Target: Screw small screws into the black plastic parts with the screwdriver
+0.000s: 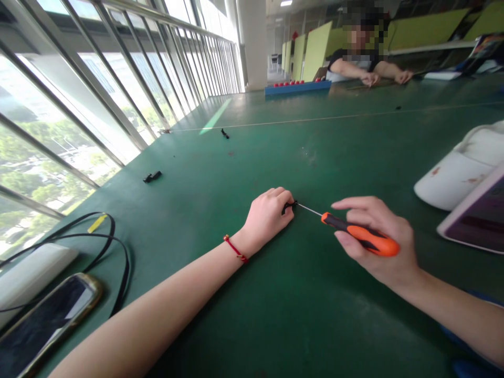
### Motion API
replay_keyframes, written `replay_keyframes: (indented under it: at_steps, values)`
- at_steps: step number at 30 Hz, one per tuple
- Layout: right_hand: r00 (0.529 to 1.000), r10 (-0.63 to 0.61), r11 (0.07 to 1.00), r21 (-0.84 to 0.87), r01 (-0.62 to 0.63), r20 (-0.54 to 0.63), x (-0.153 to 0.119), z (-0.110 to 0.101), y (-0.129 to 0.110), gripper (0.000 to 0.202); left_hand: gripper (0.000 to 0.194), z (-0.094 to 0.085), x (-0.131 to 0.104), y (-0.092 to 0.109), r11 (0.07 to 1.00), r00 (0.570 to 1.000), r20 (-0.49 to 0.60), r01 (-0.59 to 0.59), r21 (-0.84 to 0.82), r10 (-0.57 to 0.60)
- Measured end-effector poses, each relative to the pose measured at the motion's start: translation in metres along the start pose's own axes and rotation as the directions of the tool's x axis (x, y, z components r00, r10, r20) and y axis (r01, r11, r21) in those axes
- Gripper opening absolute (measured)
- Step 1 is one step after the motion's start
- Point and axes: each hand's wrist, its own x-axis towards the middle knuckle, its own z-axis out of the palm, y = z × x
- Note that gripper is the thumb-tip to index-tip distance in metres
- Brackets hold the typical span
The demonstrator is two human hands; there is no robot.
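Observation:
Near the middle of the green table (244, 173), my left hand (270, 212) is closed around a small black part (289, 206). An orange and black screwdriver (372, 240) lies across my right hand (388, 239), its thin metal shaft pointing left. The shaft's tip meets the black part at my left fingertips. My right thumb and forefinger stand apart near the front of the handle, and its rear end rests against the palm. A red bracelet (236, 250) circles my left wrist.
Two small black pieces (153, 176) (224, 134) lie at the left and farther back. A phone (51, 320), a white box (37, 273) and a black cable (126, 262) are at left; a white container (452, 178) is at right. A person (360, 65) sits across, beside a blue rack (298, 88).

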Motion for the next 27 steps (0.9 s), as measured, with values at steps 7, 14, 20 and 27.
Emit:
replay_keyframes:
  at_steps: [7,14,20,27]
  values:
    - [0.994,0.017,0.999,0.049,-0.012,-0.105,-0.0002,0.0005,0.0001,0.046,0.012,0.0001,0.0001,-0.0001,1.000,1.000,0.003,0.001,0.002,-0.001]
    - [0.998,-0.010,1.000,-0.023,0.009,-0.059,-0.0005,0.0010,0.0001,0.022,0.013,0.0013,0.0001,-0.0005,1.000,1.000,0.002,-0.006,-0.012,0.006]
    - [0.998,-0.011,0.999,0.050,0.014,-0.066,0.0000,0.0016,0.0007,0.041,0.012,0.0018,0.0001,-0.0012,1.000,1.000,-0.001,-0.013,-0.025,0.013]
    - [0.989,-0.030,0.998,0.043,0.036,-0.144,-0.0010,0.0007,-0.0008,0.047,0.012,0.0017,0.0000,-0.0013,1.000,1.000,-0.005,-0.005,-0.027,0.005]
